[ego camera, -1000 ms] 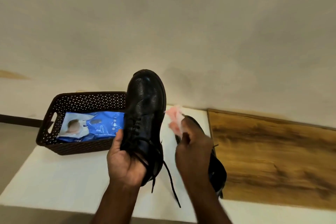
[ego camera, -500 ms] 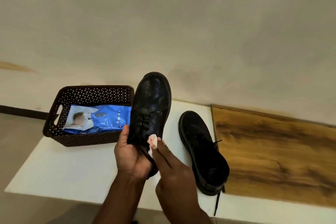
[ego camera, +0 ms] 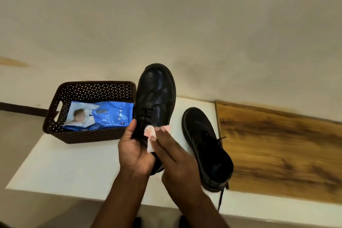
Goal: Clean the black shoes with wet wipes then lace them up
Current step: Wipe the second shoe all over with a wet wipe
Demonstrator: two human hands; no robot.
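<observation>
The fingers [ego camera: 162, 135] of the right hand [ego camera: 177, 161] lie flat and together, pressing one white wet wipe [ego camera: 149, 138] against the lace area of the held shoe [ego camera: 156, 102]. The left hand [ego camera: 133, 152] is clamped around that shoe's heel end, thumb up along its side, toe pointing away from the person and raised off the white surface [ego camera: 74, 168].

There are two black shoes. The second shoe [ego camera: 205, 146] stands on the surface just right of the held one, apart from it, one lace [ego camera: 221, 200] trailing over the near edge. One brown perforated basket [ego camera: 88, 92] sits left of the held shoe, its right end hidden behind it, with one blue wipes pack [ego camera: 103, 116] inside.

Compared with half a second ago, the right hand's fingers have spread further across the held shoe, toward the side facing the second shoe; the second shoe and basket lie as before.
</observation>
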